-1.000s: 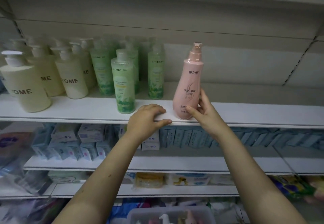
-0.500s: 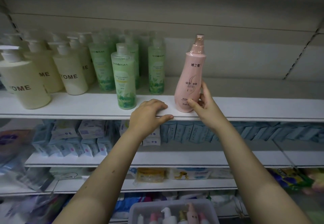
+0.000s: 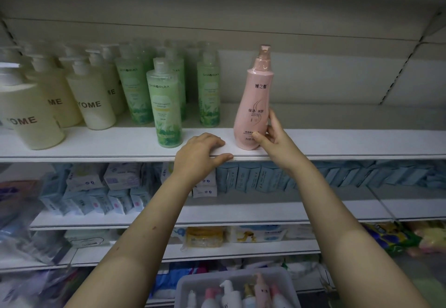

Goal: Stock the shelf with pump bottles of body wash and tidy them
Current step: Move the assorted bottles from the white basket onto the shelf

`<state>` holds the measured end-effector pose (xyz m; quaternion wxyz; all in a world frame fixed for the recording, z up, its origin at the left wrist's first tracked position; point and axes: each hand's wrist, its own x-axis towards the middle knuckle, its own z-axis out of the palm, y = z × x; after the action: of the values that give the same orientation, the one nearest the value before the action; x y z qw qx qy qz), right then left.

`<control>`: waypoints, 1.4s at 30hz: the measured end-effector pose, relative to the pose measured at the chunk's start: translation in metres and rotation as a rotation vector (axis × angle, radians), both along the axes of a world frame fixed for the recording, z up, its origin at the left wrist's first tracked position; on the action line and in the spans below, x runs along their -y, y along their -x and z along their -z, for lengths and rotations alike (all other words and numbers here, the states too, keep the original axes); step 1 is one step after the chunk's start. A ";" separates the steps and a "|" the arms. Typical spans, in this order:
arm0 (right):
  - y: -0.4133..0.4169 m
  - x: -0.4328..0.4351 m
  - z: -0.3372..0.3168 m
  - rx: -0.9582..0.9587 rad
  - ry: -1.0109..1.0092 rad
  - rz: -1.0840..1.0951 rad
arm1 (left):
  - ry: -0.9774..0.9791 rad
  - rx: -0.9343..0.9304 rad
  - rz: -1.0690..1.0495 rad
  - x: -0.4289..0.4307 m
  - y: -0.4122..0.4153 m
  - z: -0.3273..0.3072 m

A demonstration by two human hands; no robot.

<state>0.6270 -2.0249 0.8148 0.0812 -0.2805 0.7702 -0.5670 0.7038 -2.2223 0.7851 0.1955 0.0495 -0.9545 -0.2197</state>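
A pink pump bottle (image 3: 253, 105) stands upright near the front edge of the white shelf (image 3: 350, 143). My right hand (image 3: 274, 136) grips its lower right side, thumb at the front and fingers round the side. My left hand (image 3: 202, 155) rests on the shelf's front edge just left of the bottle, fingers on top and thumb along the lip. Several green bottles (image 3: 166, 105) stand left of it, with cream pump bottles (image 3: 91, 100) further left.
Right of the pink bottle the shelf board is bare back to the rear panel. Lower shelves hold boxed and wrapped packs (image 3: 120, 177). A plastic basket (image 3: 284, 278) with several pump bottles sits below, between my forearms.
The pink bottle stays in my right hand's grip at the same spot. My left hand stays on the shelf edge. The view has tilted down slightly, showing more of the basket.
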 end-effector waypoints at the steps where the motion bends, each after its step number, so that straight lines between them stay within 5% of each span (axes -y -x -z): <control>1: -0.001 0.000 0.000 0.008 0.000 -0.001 | 0.003 0.002 -0.001 0.000 0.000 -0.001; 26: 0.022 0.021 -0.010 0.003 -0.082 0.098 | -0.019 0.043 0.003 -0.003 -0.001 -0.003; 31: -0.023 -0.012 -0.009 0.101 0.017 0.172 | -0.321 -0.215 0.066 -0.018 -0.036 0.010; 34: -0.077 -0.036 0.030 0.073 0.177 0.257 | -0.400 -0.279 0.095 -0.037 -0.078 0.043; 42: -0.169 -0.091 0.208 0.425 0.128 0.464 | -0.724 0.109 0.028 -0.083 -0.148 0.175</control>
<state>0.7960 -1.9336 0.6065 0.0909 0.0225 0.7423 -0.6635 0.8517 -2.1392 0.6102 0.1112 0.1142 -0.8244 -0.5431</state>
